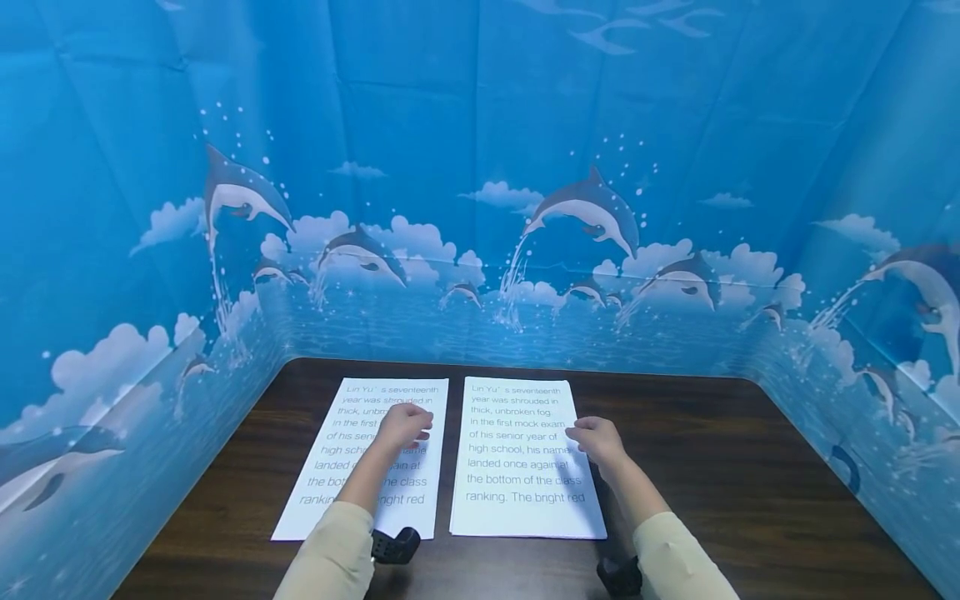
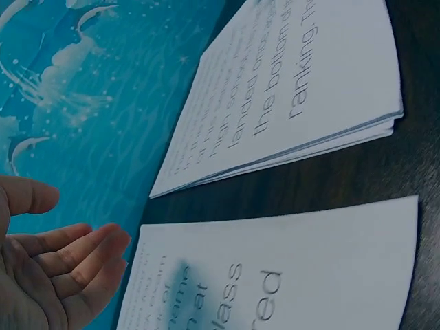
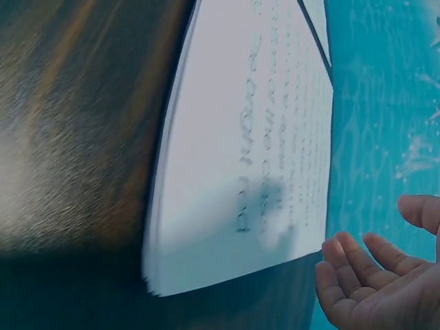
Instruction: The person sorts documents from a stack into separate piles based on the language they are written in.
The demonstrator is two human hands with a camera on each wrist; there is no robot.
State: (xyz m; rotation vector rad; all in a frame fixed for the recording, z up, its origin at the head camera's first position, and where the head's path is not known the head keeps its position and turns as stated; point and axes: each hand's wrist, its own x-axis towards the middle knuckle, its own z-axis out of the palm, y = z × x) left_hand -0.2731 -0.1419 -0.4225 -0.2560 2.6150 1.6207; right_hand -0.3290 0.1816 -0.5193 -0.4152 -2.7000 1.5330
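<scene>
My left hand (image 1: 405, 427) hovers above the white printed sheet (image 1: 352, 521) on the left, its shadow falling on the print. In the left wrist view that hand (image 2: 69, 278) has its thumb apart from loosely bent fingers, with nothing between them. On the right lies a stack of printed paper (image 1: 517, 518), several sheets thick at its edge. Over its right edge is my right hand (image 1: 597, 440). The right wrist view shows the right hand (image 3: 378, 282) holding nothing, thumb and fingers spread apart.
Both papers lie side by side on a dark wood-grain table (image 1: 697, 467), a narrow strip of table between them. A blue curtain with dolphins (image 1: 420, 100) surrounds the table's back and sides. Dark wrist devices (image 1: 396, 546) sit at both cuffs.
</scene>
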